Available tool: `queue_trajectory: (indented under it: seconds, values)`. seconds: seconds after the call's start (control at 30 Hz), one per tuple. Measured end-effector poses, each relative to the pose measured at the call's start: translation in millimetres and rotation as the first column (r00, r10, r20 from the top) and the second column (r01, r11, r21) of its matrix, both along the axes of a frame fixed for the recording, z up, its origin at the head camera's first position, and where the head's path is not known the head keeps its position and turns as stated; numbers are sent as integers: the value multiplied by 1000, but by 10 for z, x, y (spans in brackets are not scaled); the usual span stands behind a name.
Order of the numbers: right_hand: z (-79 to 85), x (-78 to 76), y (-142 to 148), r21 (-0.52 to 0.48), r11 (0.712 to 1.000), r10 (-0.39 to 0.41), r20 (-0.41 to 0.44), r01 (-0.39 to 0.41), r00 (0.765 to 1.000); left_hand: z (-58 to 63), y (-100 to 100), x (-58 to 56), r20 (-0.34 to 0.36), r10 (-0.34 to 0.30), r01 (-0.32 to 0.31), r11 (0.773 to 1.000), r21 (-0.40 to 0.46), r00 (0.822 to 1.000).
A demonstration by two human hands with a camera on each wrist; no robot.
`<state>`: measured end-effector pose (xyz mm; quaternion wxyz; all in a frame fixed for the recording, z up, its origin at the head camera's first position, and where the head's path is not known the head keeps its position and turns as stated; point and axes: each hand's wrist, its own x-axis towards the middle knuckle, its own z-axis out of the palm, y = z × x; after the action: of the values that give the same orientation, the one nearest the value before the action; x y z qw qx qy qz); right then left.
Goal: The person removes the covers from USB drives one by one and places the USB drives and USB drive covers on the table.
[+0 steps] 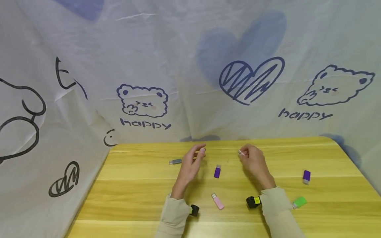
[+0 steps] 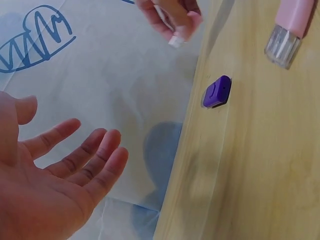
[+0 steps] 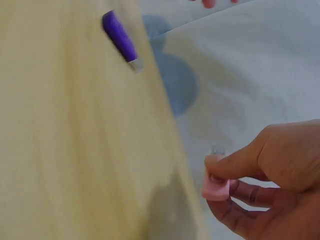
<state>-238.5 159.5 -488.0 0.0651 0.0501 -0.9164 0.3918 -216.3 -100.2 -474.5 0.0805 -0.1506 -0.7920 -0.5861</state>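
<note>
In the right wrist view my right hand [image 3: 280,175] pinches a pink USB flash drive [image 3: 216,189] between thumb and fingers, its clear-capped end pointing away. The head view has this right hand [image 1: 253,160] raised over the far part of the table. My left hand [image 1: 191,162] hovers to its left, fingers spread and slightly bent, with nothing in them; the left wrist view shows its palm [image 2: 55,200] bare. Between the hands lies a purple USB flash drive [image 1: 217,172]. A grey USB flash drive [image 1: 175,161] lies just left of my left hand, partly hidden behind it.
Another pink USB flash drive [image 1: 218,201] lies nearer the front of the wooden table [image 1: 128,198]. To the right are a second purple drive [image 1: 306,176] and a green drive [image 1: 300,202]. A printed white cloth [image 1: 190,66] hangs behind the table's far edge.
</note>
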Motion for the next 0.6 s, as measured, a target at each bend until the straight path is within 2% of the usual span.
queue_trajectory:
  seconds: [0.27,0.43,0.6]
  values:
    - [224,99,-6,-106,993,41,-9,-41,999,44,80,32,-2,-12,12,995,102,1000]
    - [268,149,-35,-175,983,46,-36,-51,998,87,155,38,22,-20,17,992,124,1000]
    - [280,198,-83,-207,977,52,-31,-57,998,41,190,18,28,5,-9,992,130,1000]
